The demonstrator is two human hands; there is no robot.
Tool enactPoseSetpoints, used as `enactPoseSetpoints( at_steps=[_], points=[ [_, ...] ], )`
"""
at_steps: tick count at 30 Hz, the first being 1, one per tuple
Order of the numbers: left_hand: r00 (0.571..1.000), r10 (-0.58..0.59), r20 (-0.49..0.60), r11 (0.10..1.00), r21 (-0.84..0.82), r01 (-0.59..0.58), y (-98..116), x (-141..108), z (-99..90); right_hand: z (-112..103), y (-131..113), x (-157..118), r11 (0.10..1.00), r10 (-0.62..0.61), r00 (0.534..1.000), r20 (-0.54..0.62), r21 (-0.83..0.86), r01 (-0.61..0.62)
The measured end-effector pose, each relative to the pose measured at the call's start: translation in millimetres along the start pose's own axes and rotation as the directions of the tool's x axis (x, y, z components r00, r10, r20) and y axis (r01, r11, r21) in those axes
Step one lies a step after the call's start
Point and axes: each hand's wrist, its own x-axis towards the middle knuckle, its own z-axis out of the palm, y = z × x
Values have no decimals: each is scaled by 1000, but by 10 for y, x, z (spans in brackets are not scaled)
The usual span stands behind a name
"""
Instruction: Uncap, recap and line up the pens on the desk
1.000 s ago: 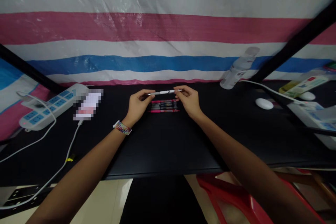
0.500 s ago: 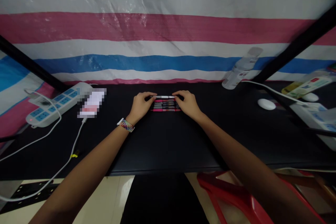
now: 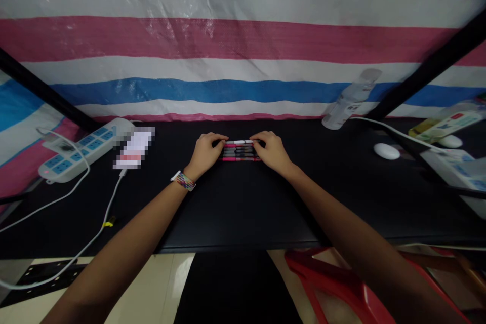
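Several pens lie side by side in a row on the black table [image 3: 235, 202]. The farthest is a white pen [image 3: 239, 142], with grey and black pens [image 3: 238, 151] nearer to me and a pink pen [image 3: 237, 159] at the front. My left hand [image 3: 205, 154] pinches the white pen's left end between thumb and fingers. Its right end is held the same way by my right hand [image 3: 272, 152]. The fingertips partly cover the ends of the pens. A colourful woven band [image 3: 183, 180] circles my left wrist.
At the left are a power strip [image 3: 87, 149] and a phone [image 3: 134, 148] on a white cable. A clear bottle [image 3: 351, 100], a white mouse [image 3: 386, 151] and another power strip [image 3: 455, 167] are at the right. Striped sheeting [image 3: 243, 40] hangs behind. A red stool [image 3: 334, 278] stands below.
The white pen has come slightly nearer to me, closing up against the row of pens. Both hands keep their pinch on its ends.
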Motion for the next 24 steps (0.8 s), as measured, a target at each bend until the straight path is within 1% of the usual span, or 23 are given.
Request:
enactPoseSetpoints(
  at_steps=[2, 3, 5, 8, 11, 14, 18, 24],
  points=[
    [1000, -8, -14, 999, -46, 8, 20, -4, 9, 10, 6, -3, 1000, 0, 1000, -9, 1, 0],
    [1000, -15, -19, 996, -92, 13, 35, -5, 19, 19, 10, -2, 1000, 1, 1000, -25, 17, -1],
    [999, -39, -19, 974, -223, 34, 69, -9, 49, 48, 20, 5, 995, 23, 997, -75, 101, -15],
    [995, -98, 3, 904, -419, 91, 118, -18, 119, 109, 21, 18, 960, 109, 988, -112, 270, -75],
    [990, -142, 15, 835, -535, 128, 133, -33, 194, 168, -6, 17, 925, 163, 984, -74, 359, -127],
    [988, -152, 24, 810, -570, 139, 108, -47, 246, 202, -46, -1, 911, 174, 984, -43, 386, -144],
    [986, -166, 9, 824, -547, 144, 74, -62, 267, 208, -87, -31, 896, 199, 979, -38, 411, -166],
    [983, -182, -21, 825, -547, 142, 139, -135, 249, 209, -161, -111, 880, 214, 976, -25, 438, -182]
  ],
)
